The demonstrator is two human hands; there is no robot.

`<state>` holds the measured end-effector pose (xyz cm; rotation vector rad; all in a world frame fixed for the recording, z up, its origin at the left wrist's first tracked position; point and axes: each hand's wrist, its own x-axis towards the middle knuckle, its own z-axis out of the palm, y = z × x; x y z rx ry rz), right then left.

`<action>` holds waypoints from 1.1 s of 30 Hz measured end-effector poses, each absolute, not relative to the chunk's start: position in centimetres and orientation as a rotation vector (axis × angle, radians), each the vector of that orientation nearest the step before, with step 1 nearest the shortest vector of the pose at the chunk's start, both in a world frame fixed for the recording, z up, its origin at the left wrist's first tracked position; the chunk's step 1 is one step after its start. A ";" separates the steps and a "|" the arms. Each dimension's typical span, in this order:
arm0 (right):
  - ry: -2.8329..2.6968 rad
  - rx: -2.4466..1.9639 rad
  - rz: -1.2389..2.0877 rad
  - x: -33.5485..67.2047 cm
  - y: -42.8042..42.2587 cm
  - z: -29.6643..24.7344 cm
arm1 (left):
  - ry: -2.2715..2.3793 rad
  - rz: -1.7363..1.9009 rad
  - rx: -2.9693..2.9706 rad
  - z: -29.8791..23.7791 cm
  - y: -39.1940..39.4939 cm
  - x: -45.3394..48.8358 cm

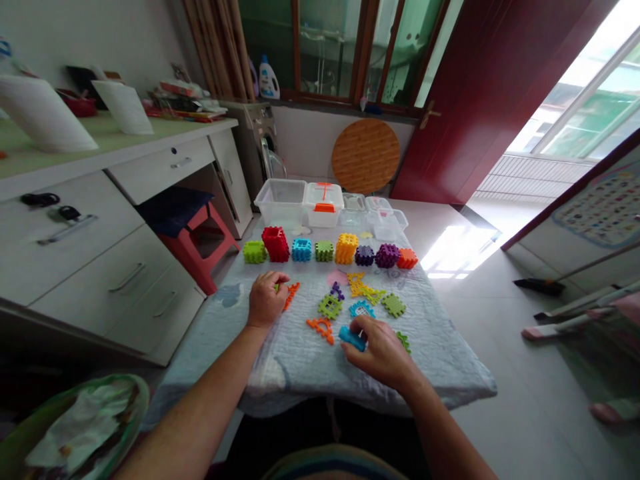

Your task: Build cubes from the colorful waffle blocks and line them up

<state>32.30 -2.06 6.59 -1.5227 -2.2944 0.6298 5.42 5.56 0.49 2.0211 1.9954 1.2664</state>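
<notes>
My right hand (383, 350) pinches a blue plastic building piece (353, 338) between thumb and fingers, just above the cloth. On the left, the curled fingers of my left hand (267, 300) are at an orange building piece (292, 295); a bit of green shows by them, partly hidden. Between the hands lie an orange notched piece (321, 329), a green square piece (330, 307) and a purple piece (337, 291). Beyond my right hand are a blue frame piece (362, 309), yellow pieces (361, 285) and a green square (394, 305). Another green piece (403, 341) is partly covered by that hand.
Stacks of interlocking pieces, such as a red one (275, 245) and a yellow one (347, 249), form a row across the table (220, 333). Behind them stand clear plastic boxes (281, 202). A stool (195, 230) is at the left, a waste bin (137, 407) at the lower left.
</notes>
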 end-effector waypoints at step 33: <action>-2.109 -1.429 0.383 33.9 -1.1 4.1 | 1.980 1.284 2.041 0.3 5.6 5.4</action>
